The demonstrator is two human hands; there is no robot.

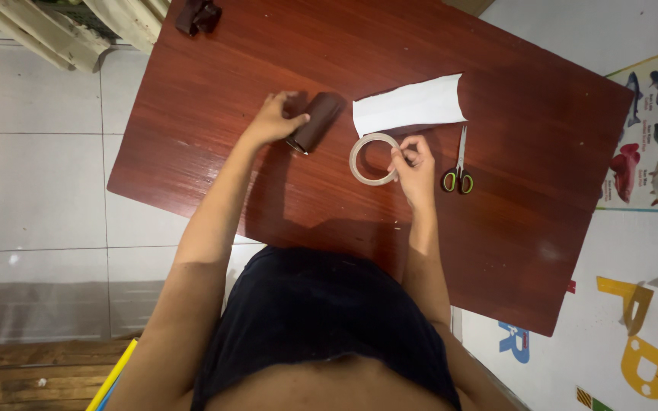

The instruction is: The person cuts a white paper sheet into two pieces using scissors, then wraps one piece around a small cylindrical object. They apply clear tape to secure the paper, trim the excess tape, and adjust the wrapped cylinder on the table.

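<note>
the right hand (414, 161) has its fingertips pinched together on the rim of a roll of tape (372, 159), at the side of the ring nearest the wrist; the fingers are curled in tight, closed on the edge of the roll. the roll is a thin, pale cream ring lying flat on the table, its middle hollow so the dark red wood shows through it. whether a loose end of tape is lifted under the fingers cannot be told.

just out from that grip, on the thumb side, the left hand (274, 119) rests against a dark brown tube (315, 121). the thumb lies across the tube's side and the fingers bend loosely over its far edge, so the hand touches and steadies it more than it clasps it. the tube lies on its side, tilted, with its open lower end pointing toward the person; its surface is matt brown, close in tone to the table.

beyond the tape roll, away from the body, lies a white sheet of paper (410, 104), slightly curled, near the roll but apart from it. just beside the right hand, on its outer side, a pair of scissors (459, 169) lies closed, blades pointing away, with green and black handles toward the person.

all of this sits on a reddish brown wooden table (527, 228). far from both hands, at the table's far corner, lies a small dark scrap (197, 15)
</note>
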